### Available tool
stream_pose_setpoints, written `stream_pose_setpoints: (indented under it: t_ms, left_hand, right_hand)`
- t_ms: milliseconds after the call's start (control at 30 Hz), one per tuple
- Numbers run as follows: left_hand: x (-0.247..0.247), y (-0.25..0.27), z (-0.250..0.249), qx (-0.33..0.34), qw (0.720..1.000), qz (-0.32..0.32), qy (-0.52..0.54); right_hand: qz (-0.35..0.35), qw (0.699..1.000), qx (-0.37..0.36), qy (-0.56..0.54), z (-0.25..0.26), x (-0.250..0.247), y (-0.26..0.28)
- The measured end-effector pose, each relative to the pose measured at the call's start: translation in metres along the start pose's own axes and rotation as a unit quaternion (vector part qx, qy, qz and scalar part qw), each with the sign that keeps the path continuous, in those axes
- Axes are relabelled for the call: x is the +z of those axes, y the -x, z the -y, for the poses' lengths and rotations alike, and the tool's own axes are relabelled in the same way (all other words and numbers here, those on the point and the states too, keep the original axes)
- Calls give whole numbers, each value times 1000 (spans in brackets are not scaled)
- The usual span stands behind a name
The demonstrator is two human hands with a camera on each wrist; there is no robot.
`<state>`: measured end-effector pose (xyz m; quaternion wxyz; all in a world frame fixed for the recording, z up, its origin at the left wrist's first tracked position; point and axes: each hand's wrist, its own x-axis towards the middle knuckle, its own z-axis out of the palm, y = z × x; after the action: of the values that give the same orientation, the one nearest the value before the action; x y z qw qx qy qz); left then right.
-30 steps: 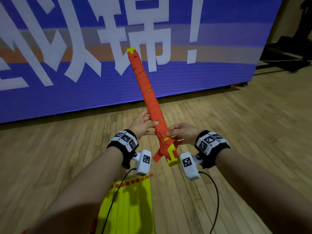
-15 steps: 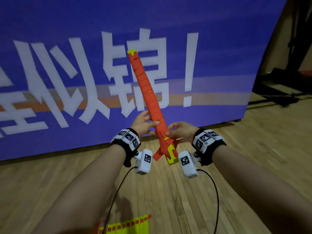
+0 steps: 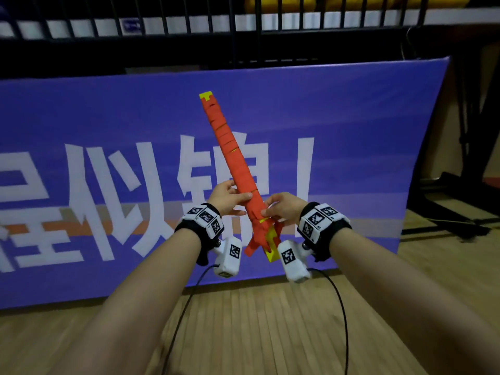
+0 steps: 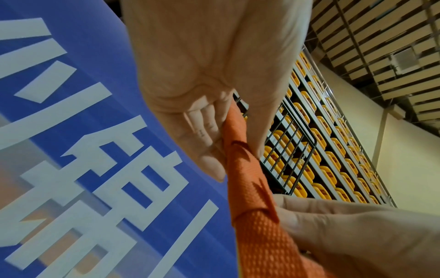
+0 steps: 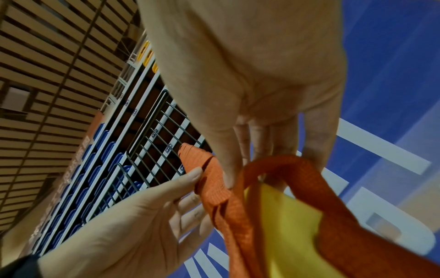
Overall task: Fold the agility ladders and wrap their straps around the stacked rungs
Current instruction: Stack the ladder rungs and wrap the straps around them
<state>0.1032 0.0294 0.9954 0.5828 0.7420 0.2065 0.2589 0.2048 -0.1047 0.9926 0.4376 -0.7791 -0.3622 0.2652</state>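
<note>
A bundle of stacked yellow rungs wound in orange strap [image 3: 233, 161] points up and away from me, tilted left, with a yellow tip at its far end. My left hand [image 3: 228, 197] grips the bundle from the left, thumb across its front. My right hand [image 3: 281, 209] pinches the strap on the right side, near the lower end. Loose orange strap [image 3: 253, 244] and a yellow rung end [image 3: 272, 253] hang below the hands. The left wrist view shows the left hand [image 4: 228, 131] on the orange strap [image 4: 252, 188]. In the right wrist view a strap loop [image 5: 285, 165] arches over the yellow rung [image 5: 290, 225].
A tall blue padded barrier [image 3: 108, 158] with white characters stands just ahead on the wooden floor [image 3: 270, 334]. Behind it runs a black railing [image 3: 243, 28] with tiers of seats. Dark stand legs [image 3: 446, 212] occupy the right. Cables hang from both wrists.
The head view has tilted upward: the barrier's top and the railing now show, and the yellow ladder on the floor has left the frame. Both hands keep their hold on the bundle.
</note>
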Motion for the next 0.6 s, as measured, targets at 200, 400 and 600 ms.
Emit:
stream_pose_setpoints:
  t_ms: [200, 400, 600]
  left_hand:
    - [-14, -59, -21, 19, 999, -20, 20]
    - [-40, -146, -46, 56, 996, -40, 62]
    - [-69, -234, -72, 92, 991, -57, 76]
  right_hand:
    - [-11, 999, -25, 44, 36, -22, -55]
    - [-58, 990, -61, 109, 83, -45, -142]
    - [-93, 986, -106, 90, 124, -66, -230]
